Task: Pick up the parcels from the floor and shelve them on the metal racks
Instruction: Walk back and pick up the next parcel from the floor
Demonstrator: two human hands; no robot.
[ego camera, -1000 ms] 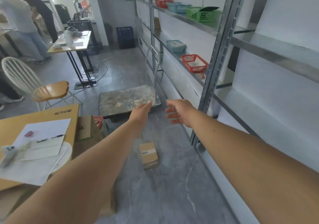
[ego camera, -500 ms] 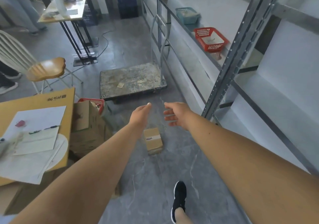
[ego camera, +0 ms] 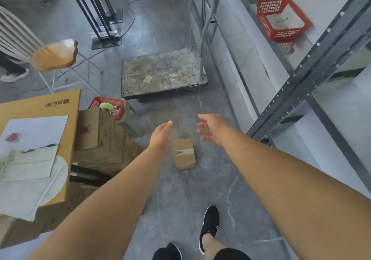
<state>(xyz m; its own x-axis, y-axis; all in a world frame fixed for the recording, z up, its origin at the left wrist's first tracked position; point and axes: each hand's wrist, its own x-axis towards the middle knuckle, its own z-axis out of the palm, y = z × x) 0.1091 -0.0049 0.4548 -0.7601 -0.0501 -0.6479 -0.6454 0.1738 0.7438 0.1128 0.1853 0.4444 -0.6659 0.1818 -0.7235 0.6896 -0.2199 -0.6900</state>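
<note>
Floor (ego camera: 210, 189): grey stone-look tiles, an aisle running away from the person between the desk side and the rack side.
Metal rack (ego camera: 313, 65): along the right of the aisle, grey punched upright, pale shelves; the lower shelves nearest the person show bare surface.
Platform trolley (ego camera: 160, 73): parked ahead at the end of the aisle, deck scuffed, handle on the rack side.
Cartons (ego camera: 96, 135): brown stack on the floor to the left, apart from the parcel.
Red basket (ego camera: 285, 34): on a rack shelf further along, paper inside.
Left hand (ego camera: 160, 136): stretched forward and down, fingers straight and together, holding nothing.
Right hand (ego camera: 213, 128): stretched forward, fingers loosely spread, palm turned towards the other hand, holding nothing.
Parcel (ego camera: 184, 153): small brown box lying flat on the floor mid-aisle, untouched, a pale label (ego camera: 183, 151) across its top.
Lie of parcel to hands: below and between them, drawn back towards the wrists, not out beyond the fingertips.
Long axis: runs away from the person, roughly along the aisle; the label band crosses it.
Nearer hand: the left, whose wrist edge sits just beside the parcel's left side in view; the right hangs further off, up and to the right. Height above the box cannot be told.
Step, as judged: the approach to pick-up; the hands look set to close on the two long sides.
</note>
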